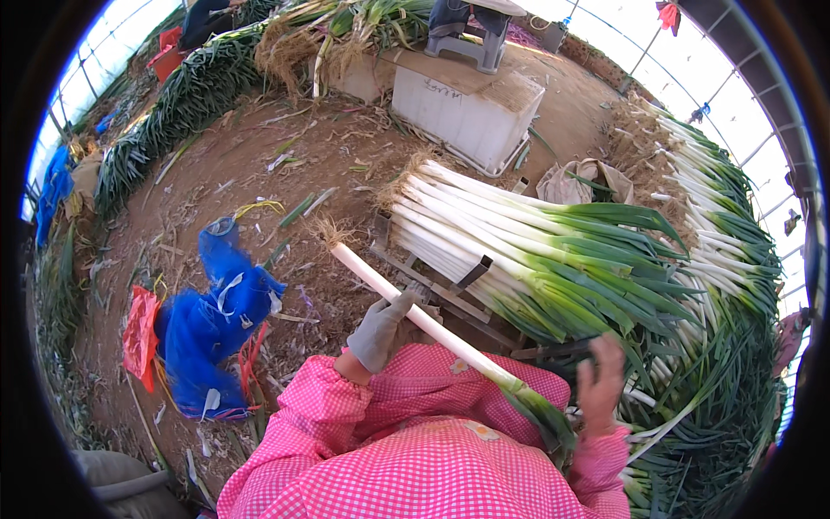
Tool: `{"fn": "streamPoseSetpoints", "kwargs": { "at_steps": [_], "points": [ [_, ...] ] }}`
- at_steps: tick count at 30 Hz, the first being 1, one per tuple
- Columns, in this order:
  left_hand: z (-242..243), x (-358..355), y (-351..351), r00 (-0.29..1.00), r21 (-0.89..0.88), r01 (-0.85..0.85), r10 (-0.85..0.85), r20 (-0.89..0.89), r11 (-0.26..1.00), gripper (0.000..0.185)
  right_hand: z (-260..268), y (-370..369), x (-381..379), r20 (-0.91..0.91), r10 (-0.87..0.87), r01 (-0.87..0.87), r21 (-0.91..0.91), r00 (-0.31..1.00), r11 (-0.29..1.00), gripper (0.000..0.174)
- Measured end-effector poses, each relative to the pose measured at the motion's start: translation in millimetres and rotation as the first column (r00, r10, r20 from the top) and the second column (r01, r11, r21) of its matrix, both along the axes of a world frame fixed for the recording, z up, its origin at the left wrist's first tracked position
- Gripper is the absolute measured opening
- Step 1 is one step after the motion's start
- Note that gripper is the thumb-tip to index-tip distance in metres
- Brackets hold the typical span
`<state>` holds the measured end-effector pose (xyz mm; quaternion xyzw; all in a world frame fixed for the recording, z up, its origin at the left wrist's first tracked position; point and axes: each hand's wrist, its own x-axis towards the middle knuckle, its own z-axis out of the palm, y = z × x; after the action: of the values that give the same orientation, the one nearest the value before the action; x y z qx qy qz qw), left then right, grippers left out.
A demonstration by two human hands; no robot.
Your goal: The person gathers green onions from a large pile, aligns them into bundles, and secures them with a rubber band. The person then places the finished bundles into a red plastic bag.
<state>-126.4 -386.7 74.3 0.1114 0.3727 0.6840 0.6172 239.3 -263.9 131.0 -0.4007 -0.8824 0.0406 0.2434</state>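
Note:
My left hand [379, 332], in a grey glove, grips one long Welsh onion [447, 338] by its white stalk. The onion lies slantwise over my lap, its bushy roots at the upper left and its green leaves at the lower right. My right hand [602, 383] is bare and blurred. Its fingers are spread, with nothing seen in them, to the right of the held onion's leaves. Just ahead, a thick pile of Welsh onions [493, 227] rests on a low metal rack [447, 301], roots to the left and leaves to the right.
Blue netting [211, 324] and a red plastic bag [141, 334] lie on the littered soil at left. Beyond the rack stands a white foam box [463, 117] topped with cardboard. More onions [707, 214] line the right side. Another person sits on a grey stool [470, 48] at the back.

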Motion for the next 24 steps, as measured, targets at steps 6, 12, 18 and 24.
{"fn": "streamPoseSetpoints", "kwargs": {
  "at_steps": [6, 12, 18, 24],
  "points": [
    [3, 4, 10, 1.000, -0.133, -0.012, 0.011, -0.010, 0.991, 0.032, -50, -78, -64, 0.119, 0.244, -0.224, -0.157, 0.963, 0.962, 0.056],
    [2, 8, 13, 0.999, -0.130, -0.006, -0.001, -0.053, 0.991, 0.029, -55, -67, -55, 0.143, 0.242, -0.228, -0.106, 0.960, 0.968, 0.053],
    [-2, 7, 8, 0.999, -0.106, 0.039, -0.041, -0.024, 0.994, 0.033, -43, -48, -47, 0.117, 0.220, -0.205, -0.125, 0.968, 0.971, 0.051],
    [-2, 4, 3, 0.995, -0.043, 0.060, -0.056, 0.080, 0.997, 0.035, 16, 37, -25, 0.310, 0.086, -0.138, 0.152, 0.947, 0.979, 0.055]
  ]
}}
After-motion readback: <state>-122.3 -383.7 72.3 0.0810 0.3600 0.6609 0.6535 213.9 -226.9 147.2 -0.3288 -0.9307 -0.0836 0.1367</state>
